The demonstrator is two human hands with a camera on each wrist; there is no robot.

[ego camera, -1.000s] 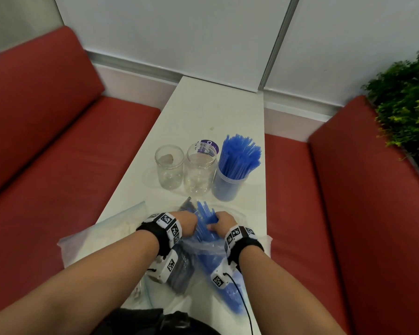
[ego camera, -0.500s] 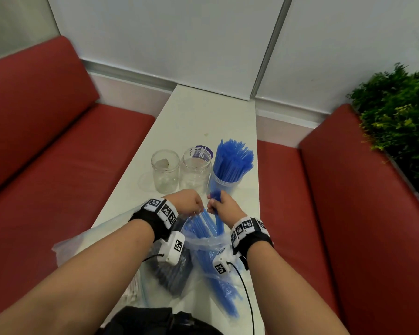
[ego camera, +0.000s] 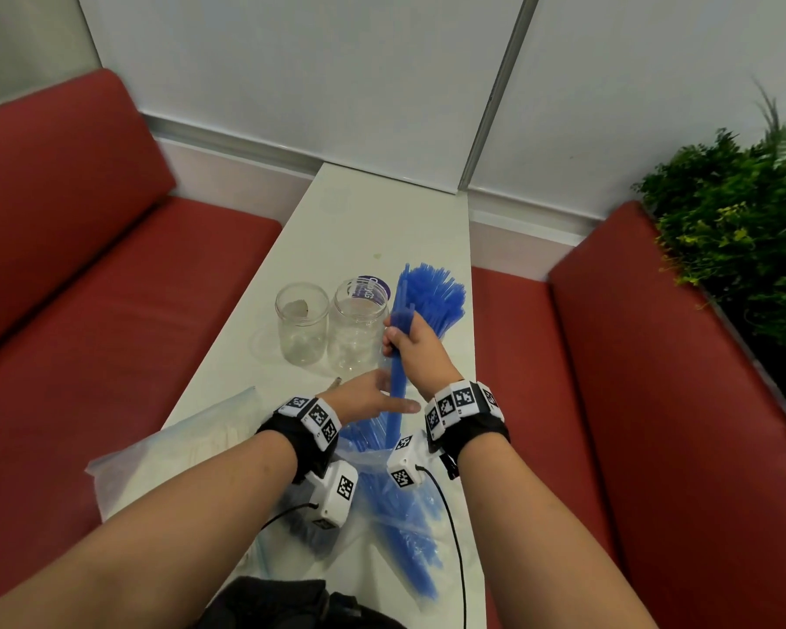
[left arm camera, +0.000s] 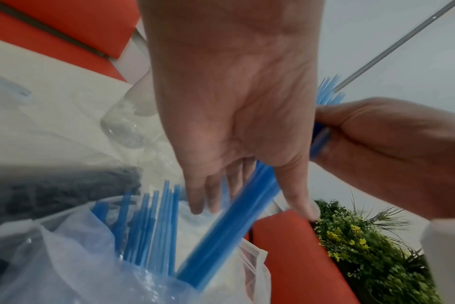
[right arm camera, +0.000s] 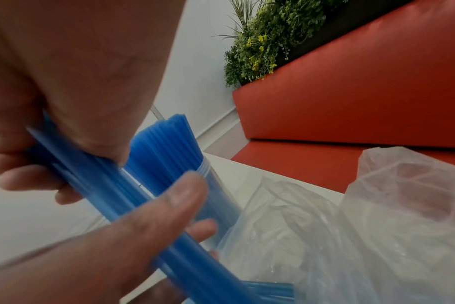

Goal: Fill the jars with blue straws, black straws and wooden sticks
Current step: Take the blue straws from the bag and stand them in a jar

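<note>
My right hand (ego camera: 416, 347) grips a bundle of blue straws (ego camera: 398, 388), lifted steeply with its lower ends still in the clear bag of blue straws (ego camera: 395, 501). The bundle's top reaches beside the jar packed with blue straws (ego camera: 432, 297). My left hand (ego camera: 373, 399) lies just below, fingers straight against the bundle (left arm camera: 229, 226), holding nothing. Two empty glass jars (ego camera: 301, 322) (ego camera: 359, 329) stand left of the full one. A bag of black straws (left arm camera: 52, 191) lies under my left wrist. A bag of wooden sticks (ego camera: 209, 440) lies at the near left.
The narrow white table (ego camera: 382, 220) runs between two red benches (ego camera: 87, 311) (ego camera: 654, 401). A green plant (ego camera: 736, 229) stands behind the right bench. A purple-and-white lid (ego camera: 373, 286) lies behind the middle jar. The table's far half holds nothing.
My right hand has pulled a bundle of blue straws up out of the bag toward the full jar. My left hand has let go and straightened its fingers.
</note>
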